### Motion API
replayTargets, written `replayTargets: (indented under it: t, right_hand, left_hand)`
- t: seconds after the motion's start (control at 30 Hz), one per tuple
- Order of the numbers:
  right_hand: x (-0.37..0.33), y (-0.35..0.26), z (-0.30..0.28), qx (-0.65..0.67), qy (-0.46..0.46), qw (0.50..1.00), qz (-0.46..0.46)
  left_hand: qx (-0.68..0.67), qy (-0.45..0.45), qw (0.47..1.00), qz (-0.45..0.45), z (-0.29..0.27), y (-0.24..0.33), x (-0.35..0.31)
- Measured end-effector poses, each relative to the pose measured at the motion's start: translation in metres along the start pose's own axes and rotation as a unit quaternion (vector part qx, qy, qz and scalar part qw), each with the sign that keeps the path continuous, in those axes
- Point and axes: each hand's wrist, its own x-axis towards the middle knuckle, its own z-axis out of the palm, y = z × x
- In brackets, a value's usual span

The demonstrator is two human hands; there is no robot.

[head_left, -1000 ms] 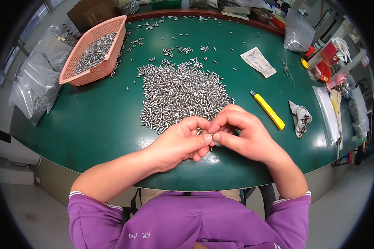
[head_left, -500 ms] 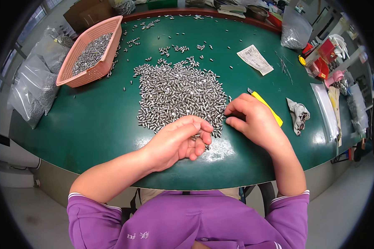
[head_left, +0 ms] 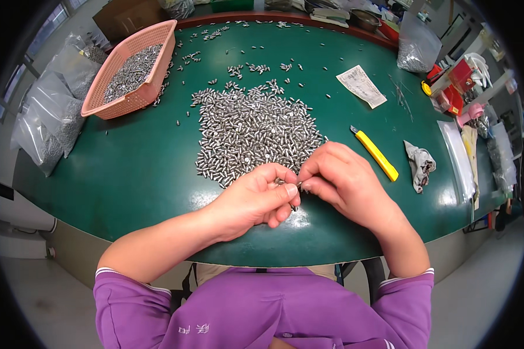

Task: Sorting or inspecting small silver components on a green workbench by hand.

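A broad heap of small shiny metal pins (head_left: 256, 128), short with narrowed ends, covers the middle of the green table. At its near edge my left hand (head_left: 259, 195) is closed with curled fingers around several of these metal pieces, some showing by the fingertips. My right hand (head_left: 340, 177) meets it from the right, thumb and forefinger pinched on one small metal piece held at the left thumb tip. The fingers partly hide that piece, so its exact shape cannot be made out.
A pink plastic basket (head_left: 90, 107) of metal pieces stands at the far left, beside filled clear bags (head_left: 55, 113). Right of the heap lie a yellow utility knife (head_left: 378, 157), a paper slip (head_left: 361, 86), thin wires (head_left: 403, 99) and a crumpled rag (head_left: 419, 164).
My right hand has moved left from the heap's right edge to my left hand's fingertips. The left thumb now presses against its fingers. The view has shifted slightly.
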Motion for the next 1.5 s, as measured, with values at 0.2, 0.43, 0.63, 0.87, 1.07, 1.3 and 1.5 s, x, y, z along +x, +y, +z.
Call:
replayTargets:
  t: [0.2, 0.43, 0.63, 0.87, 1.07, 1.3, 1.5]
  right_hand:
    - [-0.001, 0.001, -0.002, -0.022, 0.029, 0.999, -0.011]
    - [-0.005, 0.018, -0.012, -0.084, 0.022, 0.994, 0.069]
    - [-0.008, 0.020, -0.005, -0.104, -0.031, 0.990, 0.089]
    - [-0.002, 0.005, -0.004, 0.085, -0.019, 0.986, 0.145]
    - [-0.002, -0.008, 0.005, 0.203, -0.009, 0.972, 0.117]
    - [-0.002, -0.001, -0.002, 0.173, 0.010, 0.976, 0.133]
    - [-0.005, 0.020, -0.006, -0.028, 0.035, 0.994, 0.098]
  left_hand:
    - [0.026, 0.003, 1.000, -0.004, 0.001, 0.000, 0.001]
    - [-0.030, -0.013, 0.999, -0.005, -0.001, 0.000, 0.000]
    - [-0.050, -0.009, 0.999, 0.007, 0.001, 0.001, 0.000]
    - [-0.008, 0.004, 1.000, 0.006, -0.001, -0.001, -0.001]
    - [0.014, 0.008, 1.000, 0.009, 0.001, 0.000, -0.001]
    - [-0.009, 0.001, 1.000, 0.017, -0.001, -0.002, 0.000]
    - [-0.039, -0.011, 0.999, 0.026, -0.001, -0.001, -0.001]
